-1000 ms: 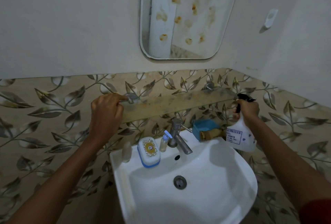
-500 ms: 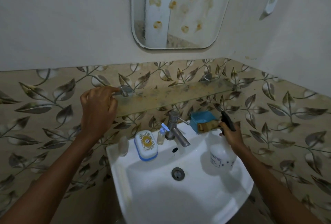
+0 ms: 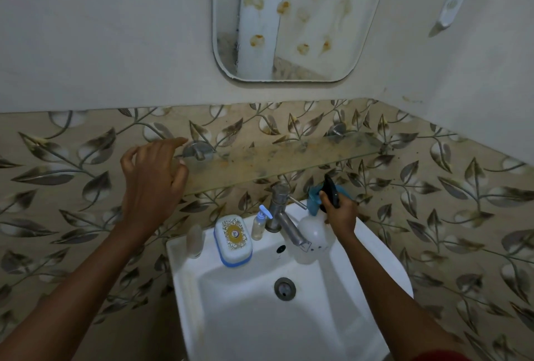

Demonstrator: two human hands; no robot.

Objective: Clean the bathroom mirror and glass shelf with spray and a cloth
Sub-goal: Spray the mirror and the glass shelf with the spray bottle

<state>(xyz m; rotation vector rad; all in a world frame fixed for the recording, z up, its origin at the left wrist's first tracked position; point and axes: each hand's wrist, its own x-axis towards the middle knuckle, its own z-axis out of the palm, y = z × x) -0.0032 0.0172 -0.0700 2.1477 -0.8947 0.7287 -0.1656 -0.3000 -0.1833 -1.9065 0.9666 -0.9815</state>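
The mirror (image 3: pixel 300 16) hangs on the white wall, spotted with brown stains. Below it the glass shelf (image 3: pixel 277 159) runs along the leaf-patterned tiles, smeared yellow-brown. My left hand (image 3: pixel 151 175) is at the shelf's left end by the metal bracket (image 3: pixel 196 151), fingers spread and holding nothing. My right hand (image 3: pixel 339 212) grips the black trigger head of a translucent white spray bottle (image 3: pixel 313 238), which is low over the sink's back right rim beside the tap. Something blue (image 3: pixel 315 197) shows just behind that hand; I cannot tell whether it is the cloth.
A white sink (image 3: pixel 260 317) sits below. On its back rim are a blue-and-white soap box (image 3: pixel 233 240), a small pump bottle (image 3: pixel 259 223), a pale bar (image 3: pixel 194 240) and the steel tap (image 3: pixel 281 216). A white wall hook (image 3: pixel 449 9) is at the right.
My right hand has lowered the spray bottle from the shelf's right end down to the sink rim by the tap. My left hand has loosened from the shelf's left end and spread its fingers.
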